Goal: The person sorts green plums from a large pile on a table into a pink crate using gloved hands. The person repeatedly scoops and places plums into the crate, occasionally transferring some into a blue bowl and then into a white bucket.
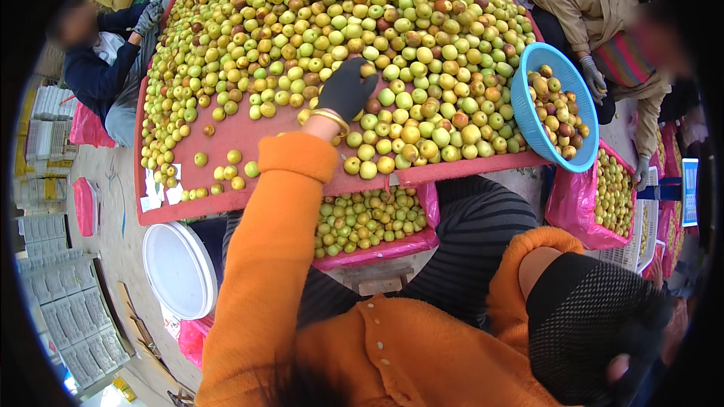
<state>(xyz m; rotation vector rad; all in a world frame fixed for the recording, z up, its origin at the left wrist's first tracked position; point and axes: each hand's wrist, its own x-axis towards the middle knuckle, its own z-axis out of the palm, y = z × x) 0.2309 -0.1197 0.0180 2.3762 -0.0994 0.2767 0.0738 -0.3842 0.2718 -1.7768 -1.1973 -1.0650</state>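
My left hand (348, 89), in a black glove with a gold bangle at the wrist, reaches over a red table (226, 133) heaped with green, yellow and brownish jujube fruits (418, 68). A yellow-brown jujube (367, 70) lies at its fingertips; its fingers look curled round it. My right hand (608, 333), in a black mesh-patterned glove, is raised close at the lower right, away from the table, blurred, with one bare fingertip showing. Whether it holds anything is not clear. Below the table edge, between the knees, a crate lined with pink plastic (367, 251) holds more jujubes.
A blue plastic basket (526, 102) of browner jujubes rests at the table's right corner. Beyond it is a pink-lined crate (571, 209) of fruit. A white round lid (178, 271) is at left. Gloved co-workers (104, 68) (599, 17) sit on both sides.
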